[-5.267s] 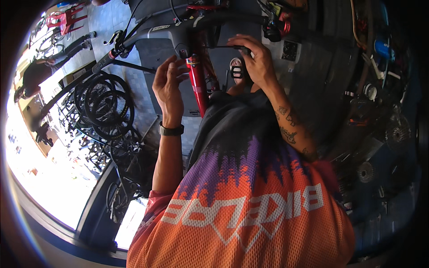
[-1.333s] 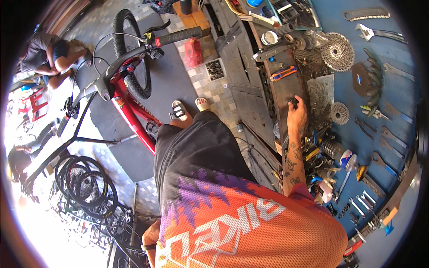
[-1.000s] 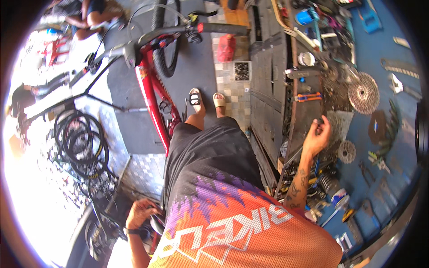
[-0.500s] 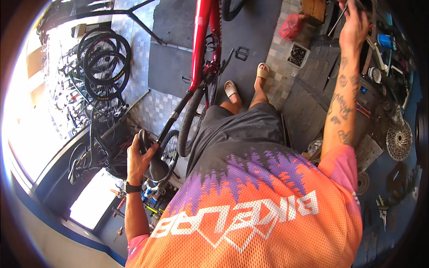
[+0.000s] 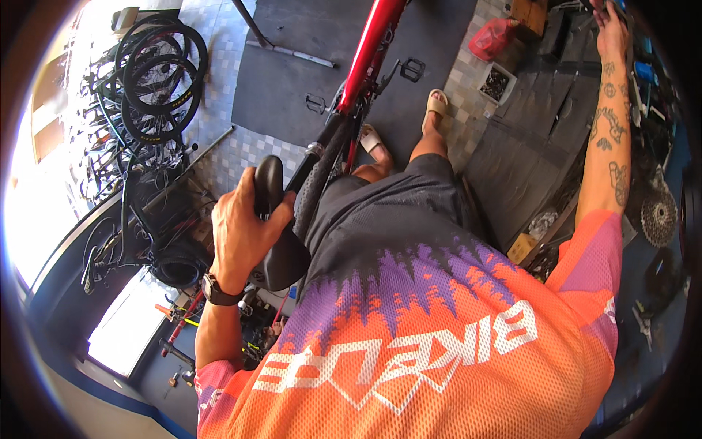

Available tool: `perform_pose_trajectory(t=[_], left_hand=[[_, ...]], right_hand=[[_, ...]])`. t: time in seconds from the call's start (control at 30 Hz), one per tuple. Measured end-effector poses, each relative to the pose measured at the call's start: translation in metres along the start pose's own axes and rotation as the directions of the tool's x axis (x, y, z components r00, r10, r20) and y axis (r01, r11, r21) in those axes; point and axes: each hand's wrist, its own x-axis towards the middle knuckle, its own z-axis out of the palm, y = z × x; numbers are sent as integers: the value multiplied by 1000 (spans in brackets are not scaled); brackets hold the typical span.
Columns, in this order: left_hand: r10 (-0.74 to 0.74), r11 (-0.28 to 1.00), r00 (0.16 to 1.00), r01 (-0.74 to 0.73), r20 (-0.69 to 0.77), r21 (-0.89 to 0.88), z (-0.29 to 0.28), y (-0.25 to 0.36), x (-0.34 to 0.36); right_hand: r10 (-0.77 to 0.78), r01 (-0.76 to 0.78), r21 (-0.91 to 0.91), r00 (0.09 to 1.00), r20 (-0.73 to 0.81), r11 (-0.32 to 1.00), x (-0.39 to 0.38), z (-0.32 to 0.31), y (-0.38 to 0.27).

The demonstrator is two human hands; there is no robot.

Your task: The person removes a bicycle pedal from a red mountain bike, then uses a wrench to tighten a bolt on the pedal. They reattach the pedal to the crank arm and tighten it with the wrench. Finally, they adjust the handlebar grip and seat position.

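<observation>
My left hand point(image 5: 245, 230), with a dark watch on its wrist, grips the black saddle point(image 5: 287, 257) of a red bicycle point(image 5: 371, 47). Its thumb lies across the saddle's middle and the fingers wrap the far side. The bicycle stands to the left of my legs, its rear tyre point(image 5: 322, 172) showing below the frame. My right hand point(image 5: 611, 35) reaches far out over the dark workbench point(image 5: 504, 146) at the upper right. Its fingers look stretched out near the picture's rim, and I see nothing held in them.
Several black tyres point(image 5: 157, 110) stand in a pile at the left, near more bicycles. A red bag point(image 5: 493, 40) and a pale bin of small dark parts point(image 5: 497, 83) sit on the floor beside the bench. A cassette point(image 5: 659, 212) hangs at the right.
The bicycle has tilted and come nearer to me, with my left hand still on its saddle. My right arm has swung outward to the right; the thin rod by that hand no longer shows.
</observation>
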Motion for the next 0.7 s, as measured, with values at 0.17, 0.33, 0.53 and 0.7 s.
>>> perform_pose_trajectory(t=[0.17,0.33,0.53,0.7], left_hand=[[-56,996,997,60,51,-71,0,1,4],[-75,996,983,81,167,-31,-8,8,11],[72,940,869,105,490,-325,-26,-17,34],[84,673,803,391,591,-628,-6,-54,101]], right_hand=[[-69,72,-172,997,24,982,-74,31,-22],[181,-121,-195,927,329,973,-243,70,21],[768,-789,171,614,180,590,-437,135,82],[844,-848,176,523,117,500,-500,154,111]])
